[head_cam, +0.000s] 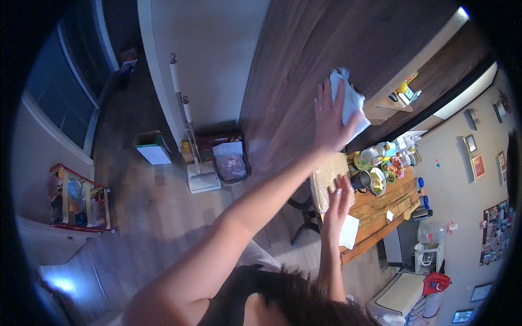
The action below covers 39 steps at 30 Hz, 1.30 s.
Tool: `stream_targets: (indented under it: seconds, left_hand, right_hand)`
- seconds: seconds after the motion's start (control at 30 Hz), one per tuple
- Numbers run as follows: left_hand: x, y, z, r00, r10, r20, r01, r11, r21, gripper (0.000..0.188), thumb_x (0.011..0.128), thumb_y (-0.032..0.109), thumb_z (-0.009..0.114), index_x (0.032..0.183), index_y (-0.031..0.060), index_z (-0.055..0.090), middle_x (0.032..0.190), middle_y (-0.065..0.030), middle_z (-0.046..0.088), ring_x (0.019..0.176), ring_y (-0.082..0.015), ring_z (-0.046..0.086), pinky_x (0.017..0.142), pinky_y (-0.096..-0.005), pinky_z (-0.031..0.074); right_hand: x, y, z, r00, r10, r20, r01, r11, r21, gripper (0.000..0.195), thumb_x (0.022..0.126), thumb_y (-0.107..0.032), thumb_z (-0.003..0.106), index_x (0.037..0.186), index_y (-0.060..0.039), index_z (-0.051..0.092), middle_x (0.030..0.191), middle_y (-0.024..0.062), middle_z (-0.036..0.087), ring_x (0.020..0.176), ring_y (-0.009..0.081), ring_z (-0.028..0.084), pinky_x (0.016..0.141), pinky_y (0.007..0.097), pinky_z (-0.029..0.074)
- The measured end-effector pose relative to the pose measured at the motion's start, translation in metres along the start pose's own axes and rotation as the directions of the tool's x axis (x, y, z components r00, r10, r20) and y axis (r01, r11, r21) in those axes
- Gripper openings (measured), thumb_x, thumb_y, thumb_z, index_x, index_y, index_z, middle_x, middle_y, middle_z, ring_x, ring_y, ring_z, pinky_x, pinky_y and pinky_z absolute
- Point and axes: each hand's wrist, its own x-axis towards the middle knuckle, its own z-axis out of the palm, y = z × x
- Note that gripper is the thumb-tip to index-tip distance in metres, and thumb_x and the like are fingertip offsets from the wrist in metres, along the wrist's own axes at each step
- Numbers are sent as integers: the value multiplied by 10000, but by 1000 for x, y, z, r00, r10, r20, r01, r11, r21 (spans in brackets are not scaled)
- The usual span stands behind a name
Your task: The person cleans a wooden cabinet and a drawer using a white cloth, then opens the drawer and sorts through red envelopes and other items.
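Note:
My left hand (335, 116) is raised at the end of an outstretched arm. It holds a folded light blue cloth (346, 98) against a dark wood-grain panel (297, 69). The fingers are spread over the cloth's left edge, with the thumb on its right part. Lower down, my right hand (341, 199) is raised in front of the wooden table's (367, 210) near end, its fingers pointing up and nothing seen in them. Behind its fingers lies a plastic-wrapped pad (324, 179); a white sheet (349, 232) lies beside the wrist.
The table bears a dark mug (360, 181), a white bowl of food (377, 181) and several containers. A small shelf (393, 104) juts out right of the cloth. On the floor at left stand a long-handled dustpan (204, 182), a lined bin (231, 163) and an open box (153, 148).

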Motion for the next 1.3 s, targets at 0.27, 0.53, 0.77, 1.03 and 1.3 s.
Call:
stream_targets:
  seconds: [0.27, 0.53, 0.77, 1.03, 1.3]
  left_hand:
    - [-130, -130, -32, 906, -68, 417, -57, 958, 281, 820, 785, 370, 625, 1394, 31, 193, 1409, -323, 94, 1298, -491, 141, 1038, -553, 177]
    - [-109, -116, -20, 896, 201, 395, -296, 935, 196, 757, 808, 349, 589, 1386, 88, 175, 1397, -332, 125, 1295, -505, 145, 976, -691, 94]
    - [48, -15, 0, 680, 632, 372, -678, 735, -7, 742, 710, 431, 590, 1375, 227, 333, 1415, -194, 257, 1278, -431, 265, 956, -711, 68]
    - [2, -85, -5, 420, 794, 439, -845, 519, -131, 599, 724, 371, 601, 1300, 288, 456, 1438, -36, 271, 1307, -312, 266, 986, -675, 32]
    - [-156, -271, -80, 61, 558, 828, -882, 418, -216, 411, 847, 285, 520, 1257, 288, 491, 1406, 165, 245, 1364, -126, 70, 1028, -551, 160]
  right_hand:
    - [99, -3, 40, 968, -218, -121, 209, 974, -84, 561, 963, -403, 294, 1393, -51, 212, 1418, 167, 256, 1328, 256, 246, 1088, 408, 224]
    - [98, 10, 56, 961, -223, -163, 223, 975, -19, 688, 934, -502, 293, 1419, -43, 130, 1454, 151, 186, 1350, 246, 183, 1102, 387, 154]
    - [52, 13, 92, 822, -22, -569, 52, 998, 37, 621, 960, -443, 267, 1399, -10, 193, 1437, 163, 229, 1334, 263, 231, 1086, 412, 202]
    - [-2, 47, 144, 543, 37, -839, -86, 996, -12, 485, 985, -329, 251, 1372, -39, 281, 1389, 128, 330, 1292, 236, 310, 1046, 397, 273]
    - [-51, 126, 167, 514, 225, -828, -187, 971, 148, 397, 971, -201, 338, 1311, 2, 367, 1326, 143, 413, 1247, 220, 370, 1039, 324, 267]
